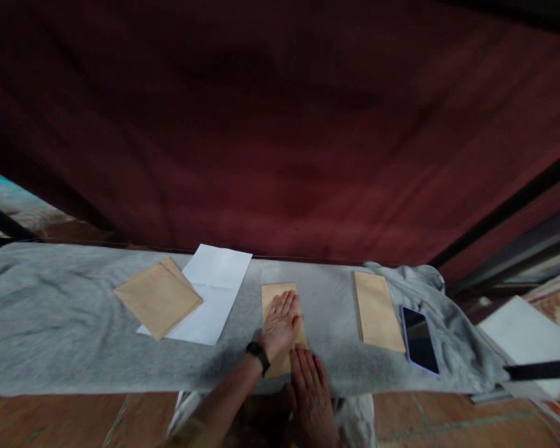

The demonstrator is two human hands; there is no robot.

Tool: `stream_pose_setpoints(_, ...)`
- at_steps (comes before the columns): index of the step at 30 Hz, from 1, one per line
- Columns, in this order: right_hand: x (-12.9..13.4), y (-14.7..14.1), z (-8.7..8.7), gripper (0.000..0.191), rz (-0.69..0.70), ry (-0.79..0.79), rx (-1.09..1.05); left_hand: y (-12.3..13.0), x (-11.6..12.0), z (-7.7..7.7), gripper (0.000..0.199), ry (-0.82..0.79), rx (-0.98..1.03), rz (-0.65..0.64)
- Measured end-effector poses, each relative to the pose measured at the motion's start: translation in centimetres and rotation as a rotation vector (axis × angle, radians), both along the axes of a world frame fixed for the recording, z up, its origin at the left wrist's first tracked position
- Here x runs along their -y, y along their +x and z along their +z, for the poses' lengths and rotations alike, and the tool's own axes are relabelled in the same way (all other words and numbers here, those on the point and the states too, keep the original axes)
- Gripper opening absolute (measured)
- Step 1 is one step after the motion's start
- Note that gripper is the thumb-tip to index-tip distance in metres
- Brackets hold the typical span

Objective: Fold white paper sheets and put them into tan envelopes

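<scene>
A narrow brown paper envelope (271,367) lies flat on the grey cloth, its long side pointing away from me. My left hand (281,323), with a dark band on the wrist, presses flat on its upper middle, fingers stretched out. Below and to the right, my right hand (309,386) rests with straight fingers over the envelope's lower right edge. Both hands cover part of the envelope. To the left, wider brown papers (161,300) overlap a creased white sheet (219,280). Another narrow brown envelope or stack (379,311) sits on the right.
A phone (420,339) with a dark screen lies right of the brown stack. The grey cloth (65,317) covers a long narrow surface and bunches at its right end. A dark red fabric (280,155) hangs behind. Tiled floor (74,417) shows in front.
</scene>
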State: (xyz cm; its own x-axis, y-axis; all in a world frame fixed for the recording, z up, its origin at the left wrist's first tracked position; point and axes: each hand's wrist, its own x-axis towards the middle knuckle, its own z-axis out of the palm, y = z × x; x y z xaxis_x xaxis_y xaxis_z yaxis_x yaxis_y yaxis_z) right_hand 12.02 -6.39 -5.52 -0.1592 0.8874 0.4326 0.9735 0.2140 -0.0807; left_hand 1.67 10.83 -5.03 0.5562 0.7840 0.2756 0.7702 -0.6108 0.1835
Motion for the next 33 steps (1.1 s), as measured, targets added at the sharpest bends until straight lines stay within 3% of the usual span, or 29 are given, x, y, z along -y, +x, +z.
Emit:
stream_pose_setpoints(4,0.0,-0.2,0.7,0.059,0.002,0.006,-0.024,1.4,-1.8,0.3,0.057,0.0,0.011,0.037)
stream_pose_setpoints(8,0.1,0.0,0.6,0.061,0.011,-0.002,-0.042,1.0,-1.7,0.4,0.057,-0.005,-0.014,0.013)
stream_pose_setpoints(15,0.4,0.1,0.4,0.059,0.02,-0.025,-0.055,-2.3,3.4,0.5,0.056,0.013,-0.044,-0.129)
stream_pose_setpoints(21,0.6,-0.3,0.7,0.059,-0.003,-0.019,-0.034,-5.2,7.6,1.8,0.053,0.022,-0.083,-0.191)
stream_pose_setpoints(27,1.3,0.6,0.6,0.06,-0.017,-0.033,-0.058,-8.2,9.8,3.3,0.056,0.027,-0.143,-0.337)
stream_pose_setpoints(33,2.3,2.5,0.4,0.06,-0.01,-0.066,-0.011,-9.4,10.9,2.5,0.053,0.044,-0.131,-0.33)
